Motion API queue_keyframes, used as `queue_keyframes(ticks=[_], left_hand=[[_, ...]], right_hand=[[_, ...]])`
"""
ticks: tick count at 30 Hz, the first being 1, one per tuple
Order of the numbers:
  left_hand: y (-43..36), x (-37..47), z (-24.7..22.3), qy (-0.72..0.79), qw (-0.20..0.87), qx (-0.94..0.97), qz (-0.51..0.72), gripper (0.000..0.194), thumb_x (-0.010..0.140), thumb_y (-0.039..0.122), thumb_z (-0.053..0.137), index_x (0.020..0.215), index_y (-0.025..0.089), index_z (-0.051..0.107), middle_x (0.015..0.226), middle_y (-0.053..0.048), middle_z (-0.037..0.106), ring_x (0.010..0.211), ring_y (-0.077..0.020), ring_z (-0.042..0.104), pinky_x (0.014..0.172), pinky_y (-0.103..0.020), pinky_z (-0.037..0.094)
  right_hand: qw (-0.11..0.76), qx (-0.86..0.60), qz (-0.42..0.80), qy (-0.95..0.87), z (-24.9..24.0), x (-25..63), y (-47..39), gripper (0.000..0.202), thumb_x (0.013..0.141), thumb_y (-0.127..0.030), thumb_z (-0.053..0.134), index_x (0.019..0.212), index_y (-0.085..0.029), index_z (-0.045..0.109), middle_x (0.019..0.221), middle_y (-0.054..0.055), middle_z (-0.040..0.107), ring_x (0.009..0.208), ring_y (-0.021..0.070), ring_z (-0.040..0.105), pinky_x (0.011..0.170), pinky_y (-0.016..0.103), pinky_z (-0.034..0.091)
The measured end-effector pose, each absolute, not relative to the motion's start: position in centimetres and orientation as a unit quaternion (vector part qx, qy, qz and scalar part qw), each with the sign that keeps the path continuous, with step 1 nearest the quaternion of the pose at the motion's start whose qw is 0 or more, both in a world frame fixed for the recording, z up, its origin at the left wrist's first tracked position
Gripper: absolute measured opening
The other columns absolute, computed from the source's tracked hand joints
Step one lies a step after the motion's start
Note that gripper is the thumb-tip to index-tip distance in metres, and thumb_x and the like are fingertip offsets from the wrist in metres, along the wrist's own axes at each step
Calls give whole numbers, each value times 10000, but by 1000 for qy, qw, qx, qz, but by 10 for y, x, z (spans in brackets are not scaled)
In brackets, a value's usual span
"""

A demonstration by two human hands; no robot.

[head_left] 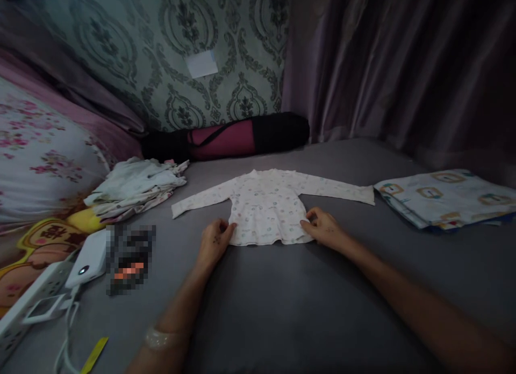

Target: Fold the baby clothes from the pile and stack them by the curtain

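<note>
A small white long-sleeved shirt (268, 207) with a fine print lies spread on the grey sheet, its sleeves stretched out to both sides and its hem toward me. At the lower left side of the shirt, my left hand (215, 238) pinches the edge between thumb and fingers. My right hand (324, 229) grips the opposite lower side in the same way, thumb on top of the cloth. Fingertips under the fabric are partly hidden.
Left of the shirt sits a pile of pale clothes (137, 186). Nearer are a white power bank (86, 258), a power strip (34, 296), cables and a yellow strip (94, 357). A folded patterned cloth (447, 196) lies right. Behind rests a black and magenta bag (226, 137).
</note>
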State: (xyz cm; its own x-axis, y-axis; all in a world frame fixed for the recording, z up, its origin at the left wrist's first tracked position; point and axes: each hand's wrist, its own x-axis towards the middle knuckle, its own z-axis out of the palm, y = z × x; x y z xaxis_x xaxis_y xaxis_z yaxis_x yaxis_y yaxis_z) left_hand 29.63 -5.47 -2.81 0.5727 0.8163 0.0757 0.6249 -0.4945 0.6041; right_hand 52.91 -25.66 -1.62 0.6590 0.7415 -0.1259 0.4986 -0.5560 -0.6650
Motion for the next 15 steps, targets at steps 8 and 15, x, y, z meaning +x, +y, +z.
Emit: queue_keyframes(ticks=[8,15], left_hand=[[-38,282,-31,425,328,828,163,340,768,507,562,940,215,534,555,55,525,556,-157,522,519,-249,331],[-33,272,-33,381,277,875,116,343,803,495,505,973,212,599,643,23,572,609,-162,538,550,-258,344]], right_hand=[[271,-818,248,-443,-10,547,-271,357,814,-316,539,1155,-212,505,590,-70,457,555,141,478,508,242,311],[151,-828,199,-502,1,543,-282,395,867,-302,490,1247,-234,568,851,38,660,716,170,597,618,256,375]])
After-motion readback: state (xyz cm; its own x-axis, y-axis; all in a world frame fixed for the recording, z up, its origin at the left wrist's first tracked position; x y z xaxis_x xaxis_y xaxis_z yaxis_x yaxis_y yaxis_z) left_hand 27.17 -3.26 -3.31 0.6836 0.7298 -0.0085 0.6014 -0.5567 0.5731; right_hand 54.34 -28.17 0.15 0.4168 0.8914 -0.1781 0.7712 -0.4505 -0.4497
